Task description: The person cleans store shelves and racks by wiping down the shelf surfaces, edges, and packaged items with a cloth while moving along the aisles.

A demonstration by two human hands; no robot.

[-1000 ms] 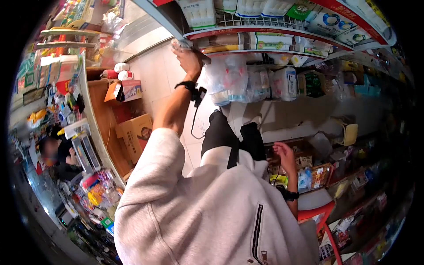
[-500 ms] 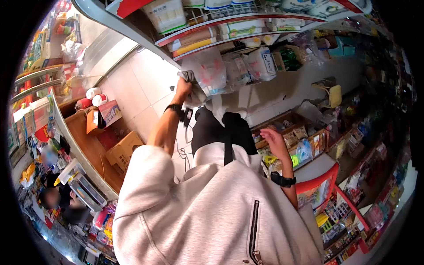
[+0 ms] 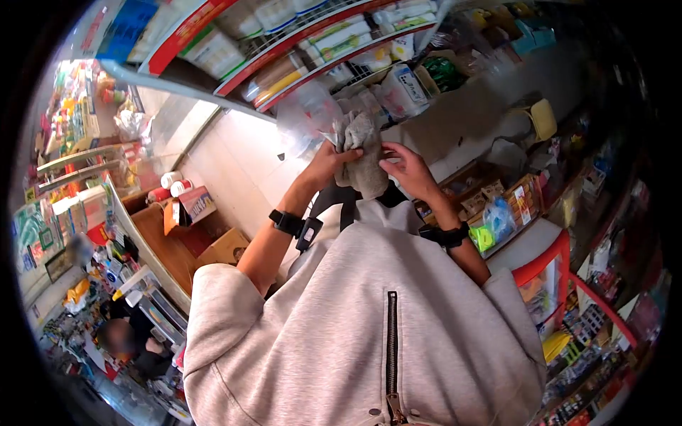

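A crumpled grey cloth (image 3: 368, 170) hangs in front of my body, above my dark trousers. My left hand (image 3: 331, 162) is closed on its left side, with the thumb lying across the front. My right hand (image 3: 410, 172) is at the right of the cloth with fingers apart and slightly bent; the fingertips are close to its edge, and I cannot tell whether they touch it. Behind the cloth, clear plastic bags (image 3: 307, 117) sit at the foot of the shelf.
A shelf rack (image 3: 298, 53) with red edging and packaged goods stands ahead. At left is a wooden counter (image 3: 153, 231) with cardboard boxes (image 3: 224, 247). A red-framed chair (image 3: 561, 263) and an open goods box (image 3: 522, 206) are at right. Another person (image 3: 135, 341) is at lower left.
My left hand has brought the cloth back from the shelf side to the front of my body. My right hand has moved up and left, beside the cloth. The view has turned slightly.
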